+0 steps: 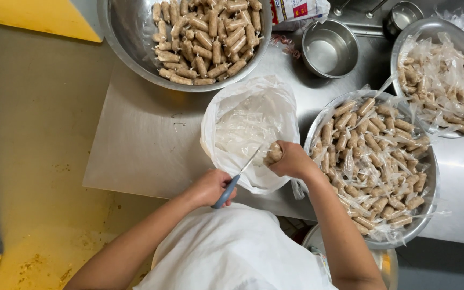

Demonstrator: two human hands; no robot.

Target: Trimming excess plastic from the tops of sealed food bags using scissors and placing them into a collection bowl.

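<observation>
The person's left hand [210, 187] is closed around the blue handle of a pair of scissors [236, 179], whose thin metal blades point toward one o'clock and reach the tip of a small tan sausage-shaped roll wrapped in clear plastic [273, 153]. The right hand [292, 160] has its fingers curled tight around that roll, holding it just above the near rim of a white plastic bag [226, 115] whose open mouth shows a heap of clear plastic trimmings. The two hands sit close together at the bag's six o'clock edge. At three o'clock from the right hand, touching the forearm, stands a round steel bowl [429, 177] heaped with wrapped rolls that have loose plastic tails. At twelve o'clock from the bag is a large steel basin [130, 43] filled with neatly trimmed rolls. At two o'clock a further steel bowl [430, 27] holds more plastic-wrapped rolls, and between it and the basin rests a small empty steel pot [330, 49]. All of it stands on a grey metal worktop [146, 145], with a yellow floor [44, 252] at eight o'clock.
</observation>
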